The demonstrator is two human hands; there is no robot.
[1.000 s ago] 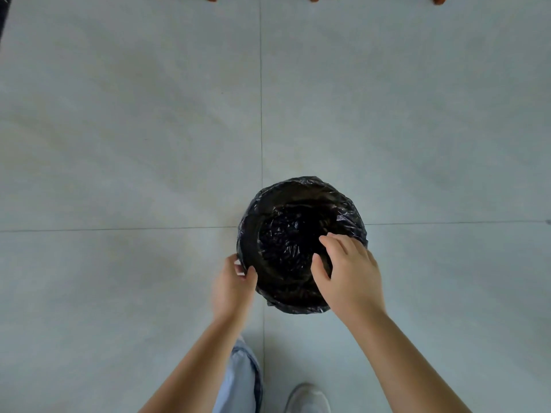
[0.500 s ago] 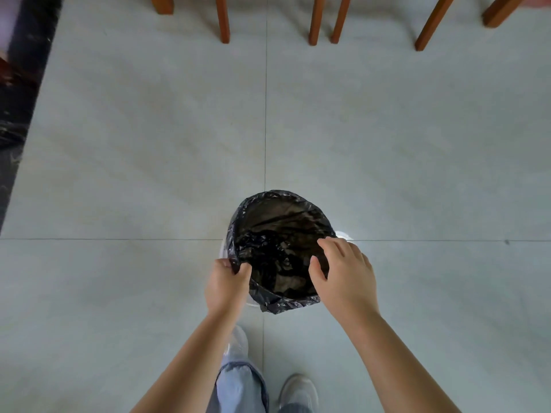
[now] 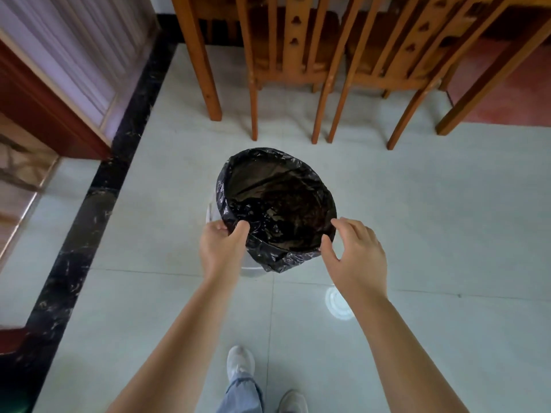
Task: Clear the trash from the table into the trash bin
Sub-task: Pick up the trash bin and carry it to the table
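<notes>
- While I'm bent over the trash bin (image 3: pixel 277 210) in the middle of the frame, two wooden chairs (image 3: pixel 286 67) stand along the top edge, their legs just past the bin's far side, with a table leg (image 3: pixel 199 58) to their left.
- Left side of the frame has a black marble-looking floor strip (image 3: pixel 98 186) and a reddish wood door frame (image 3: pixel 50 114); everything else is pale, smooth floor tile (image 3: pixel 432 219).
- Small round clear plastic lid-looking thing (image 3: pixel 338 302) sits on the tile under my right wrist, partly hidden by it.
- My shoes (image 3: pixel 240 362) and a jeans leg (image 3: pixel 241 394) show at the bottom center.
- Bin is round and whitish, mostly covered by a crinkly, shiny black bag liner (image 3: pixel 283 257) folded over the rim; can't make out anything inside.
- Left hand (image 3: pixel 222 248) is pinching the liner at the bin's lower-left rim, thumb on the inside, fingers curled outside.
- Right hand (image 3: pixel 356 257) is spread loose at the lower-right rim, thumb tip touching the liner, the other fingertips (image 3: pixel 340 223) curved over the edge, not clamping anything.
</notes>
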